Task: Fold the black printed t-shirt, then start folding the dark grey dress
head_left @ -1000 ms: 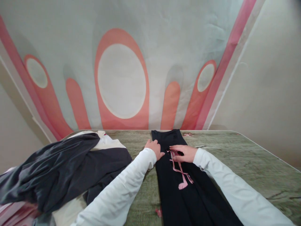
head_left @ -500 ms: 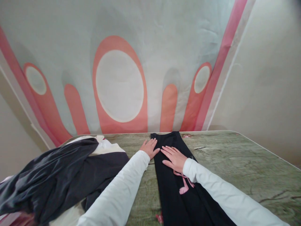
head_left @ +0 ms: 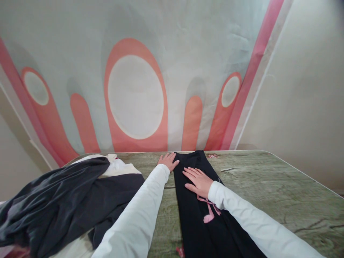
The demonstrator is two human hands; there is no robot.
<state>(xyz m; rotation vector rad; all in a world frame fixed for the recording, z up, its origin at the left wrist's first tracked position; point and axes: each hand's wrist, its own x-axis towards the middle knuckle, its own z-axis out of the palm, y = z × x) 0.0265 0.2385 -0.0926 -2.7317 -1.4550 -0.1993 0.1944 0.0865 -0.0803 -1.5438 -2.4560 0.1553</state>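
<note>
A black garment [head_left: 192, 222] lies in a long strip across the table, its far end at the back edge. Pink ribbon-like figures [head_left: 208, 217] show on its front, partly covered by my right hand. My right hand [head_left: 199, 182] rests flat on the cloth with its fingers stretched out. At the garment's upper left edge is my left hand [head_left: 168, 161], palm down and fingers apart, its fingertips close to the cloth's far corner. Neither hand grips anything. My right sleeve hides part of the garment's right side.
A loose heap of clothes, dark grey [head_left: 70, 200] over white [head_left: 120, 168], covers the left of the wood-grain table [head_left: 268, 190]. Behind the far edge stands a wall panel [head_left: 177, 64] with coral shapes. Small red-and-white bits [head_left: 213, 156] lie near the back edge.
My left hand has moved slightly away and to the left, from the garment's surface to its far left edge. My right hand stays flat on the cloth.
</note>
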